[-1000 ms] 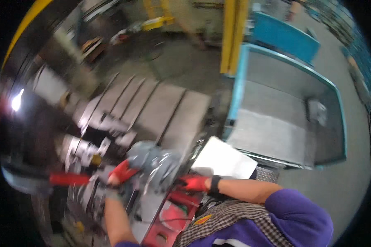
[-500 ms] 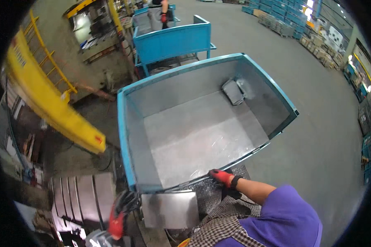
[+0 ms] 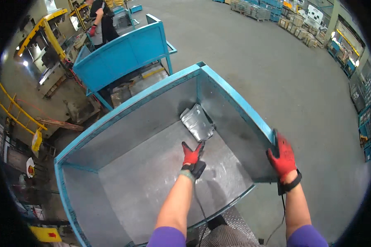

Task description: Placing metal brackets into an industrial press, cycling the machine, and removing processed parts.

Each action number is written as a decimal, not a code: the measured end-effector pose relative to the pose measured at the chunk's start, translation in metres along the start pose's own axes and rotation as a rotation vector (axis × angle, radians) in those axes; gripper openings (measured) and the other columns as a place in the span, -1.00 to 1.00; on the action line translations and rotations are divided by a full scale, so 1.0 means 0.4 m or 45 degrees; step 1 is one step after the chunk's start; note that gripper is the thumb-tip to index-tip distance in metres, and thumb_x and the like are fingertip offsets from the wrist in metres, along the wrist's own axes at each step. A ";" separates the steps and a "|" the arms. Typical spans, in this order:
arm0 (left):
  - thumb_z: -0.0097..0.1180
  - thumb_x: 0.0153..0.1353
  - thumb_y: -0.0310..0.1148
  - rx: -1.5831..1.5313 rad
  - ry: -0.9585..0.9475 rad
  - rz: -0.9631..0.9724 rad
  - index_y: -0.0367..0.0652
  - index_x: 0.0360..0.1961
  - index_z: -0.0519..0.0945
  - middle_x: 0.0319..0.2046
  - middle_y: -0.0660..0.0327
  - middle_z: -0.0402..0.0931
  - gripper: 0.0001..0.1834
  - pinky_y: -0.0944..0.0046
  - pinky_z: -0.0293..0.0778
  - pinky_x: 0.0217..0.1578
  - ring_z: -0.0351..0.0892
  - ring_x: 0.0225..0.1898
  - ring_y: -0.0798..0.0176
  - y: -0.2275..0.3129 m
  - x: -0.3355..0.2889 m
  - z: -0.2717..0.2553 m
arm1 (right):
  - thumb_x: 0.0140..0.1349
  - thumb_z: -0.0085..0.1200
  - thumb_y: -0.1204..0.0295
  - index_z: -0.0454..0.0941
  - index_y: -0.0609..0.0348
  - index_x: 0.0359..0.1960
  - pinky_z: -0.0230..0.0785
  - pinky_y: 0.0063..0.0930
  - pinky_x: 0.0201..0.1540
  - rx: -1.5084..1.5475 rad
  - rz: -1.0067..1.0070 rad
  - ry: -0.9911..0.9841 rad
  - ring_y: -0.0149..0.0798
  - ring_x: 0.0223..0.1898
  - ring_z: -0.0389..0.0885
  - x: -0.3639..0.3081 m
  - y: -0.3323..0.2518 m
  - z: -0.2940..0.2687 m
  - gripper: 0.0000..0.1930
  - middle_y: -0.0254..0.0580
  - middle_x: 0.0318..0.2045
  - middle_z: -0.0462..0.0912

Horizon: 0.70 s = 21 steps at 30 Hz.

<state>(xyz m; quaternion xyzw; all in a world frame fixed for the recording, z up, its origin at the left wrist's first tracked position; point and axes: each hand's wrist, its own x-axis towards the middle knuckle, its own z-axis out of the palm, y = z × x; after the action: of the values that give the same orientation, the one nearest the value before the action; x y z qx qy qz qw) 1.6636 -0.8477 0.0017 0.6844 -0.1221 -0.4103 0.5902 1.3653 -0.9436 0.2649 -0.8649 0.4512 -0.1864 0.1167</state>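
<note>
A large blue-rimmed metal bin (image 3: 123, 101) with grey inner walls stands in front of me. In its far right corner lies a small stack of grey sheet-metal parts (image 3: 198, 123). My left hand (image 3: 192, 154), in a red glove with dark fingertips, reaches over the bin floor just short of that stack. Its fingers are spread and hold nothing. On the bin's right rim is my right hand (image 3: 284, 158), also in a red glove. Its thumb lies on the inner side and its fingers go over the rim.
Beyond the bin stands another blue bin (image 3: 121, 53), with a person (image 3: 101, 22) beside it. Yellow-framed machinery (image 3: 51, 35) and a yellow ladder (image 3: 16, 109) are at the left. Stacked crates (image 3: 303, 31) line the far right. Grey floor (image 3: 309, 107) extends on the right.
My left hand has come from beside a flat metal sheet at lower left into the bin. My right hand has moved from the near rim to the right rim. The view has shifted.
</note>
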 end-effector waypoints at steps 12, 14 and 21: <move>0.29 -0.07 -0.05 0.479 0.552 0.060 -0.33 0.37 -0.30 0.29 -0.34 -0.03 0.22 0.04 0.03 0.30 0.00 0.33 -0.25 -0.058 0.380 0.237 | -0.39 0.34 0.27 0.08 0.23 0.31 0.19 -0.03 0.13 -0.259 0.130 -0.235 0.20 0.09 0.33 0.031 0.070 0.030 0.08 0.22 0.11 0.32; 0.27 -0.04 -0.21 0.445 0.443 0.053 -0.33 0.36 -0.32 0.28 -0.31 0.02 0.17 0.07 0.07 0.29 0.05 0.32 -0.19 -0.027 0.360 0.238 | -0.40 0.28 0.34 0.07 0.24 0.31 0.19 -0.06 0.15 -0.293 0.147 -0.223 0.20 0.10 0.32 0.033 0.074 0.029 0.06 0.22 0.11 0.31; 0.26 0.01 -0.33 -0.051 0.024 0.113 -0.20 0.33 0.00 0.14 0.02 0.33 -0.08 0.18 0.32 0.09 0.40 0.09 0.07 -0.150 0.358 0.063 | -0.39 0.34 0.28 0.08 0.24 0.29 0.22 -0.02 0.10 -0.285 0.090 -0.176 0.24 0.05 0.34 0.033 0.074 0.037 0.06 0.25 0.08 0.33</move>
<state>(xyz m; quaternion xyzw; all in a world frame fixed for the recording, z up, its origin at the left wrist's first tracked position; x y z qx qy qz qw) 1.7175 -0.9426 -0.1117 0.6701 -0.1385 -0.3796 0.6227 1.3566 -0.9706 0.2436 -0.8668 0.4903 -0.0705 0.0569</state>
